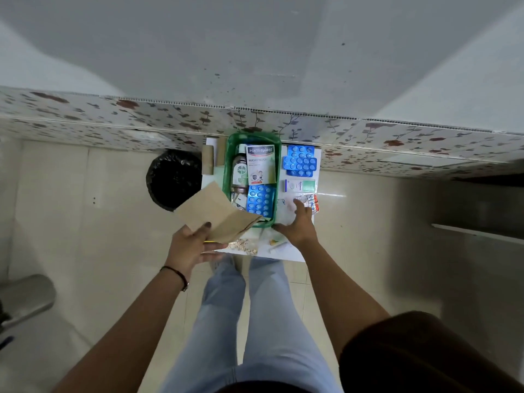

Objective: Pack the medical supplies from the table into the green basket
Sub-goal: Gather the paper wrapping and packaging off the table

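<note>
The green basket (228, 165) stands on a small white table (286, 252). Inside it lie a Dettol bottle (240, 173), a Hansaplast box (261, 164) and a blue blister pack (260, 200). My left hand (190, 246) grips a brown paper bag (215, 212), held tilted over the basket's near left corner. My right hand (297, 222) hovers with fingers spread over clear plastic packets (304, 201) just right of the basket. On the table to the right lie another blue blister pack (300, 160) and a small white-green box (300, 185).
Two cardboard rolls (207, 163) stand left of the basket. Small tubes and crumpled wrappers (249, 246) lie along the table's near edge. A black-lined bin (173, 179) sits on the floor at the left. A floral-tiled wall runs behind the table.
</note>
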